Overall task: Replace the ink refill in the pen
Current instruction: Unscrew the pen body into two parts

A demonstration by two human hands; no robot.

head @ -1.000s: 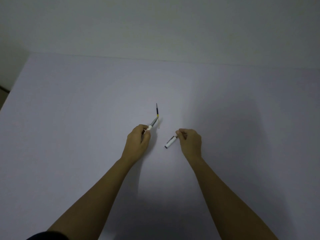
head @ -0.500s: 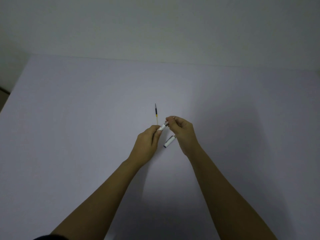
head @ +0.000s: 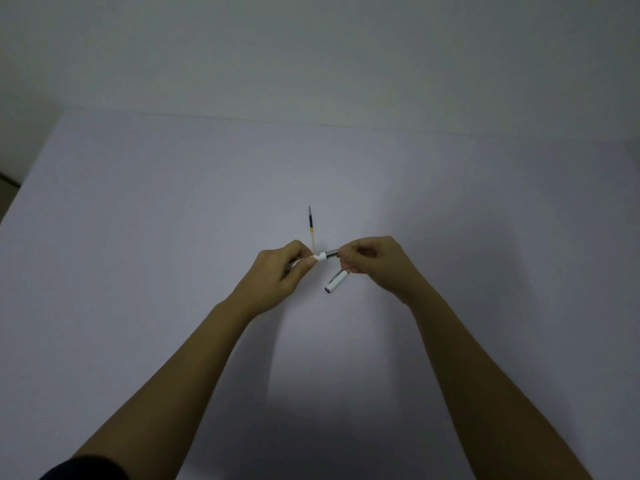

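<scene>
Pen [head: 323,255] midtable, between both hands

Single head-worn wide-angle view, facing forward and down, table [head: 138,271] close below, far edge seemingly against a wall [head: 311,46]

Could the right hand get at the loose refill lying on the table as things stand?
Probably not at once: the right hand is pinching the pen with the left hand. The refill lies uncovered just beyond.
</scene>
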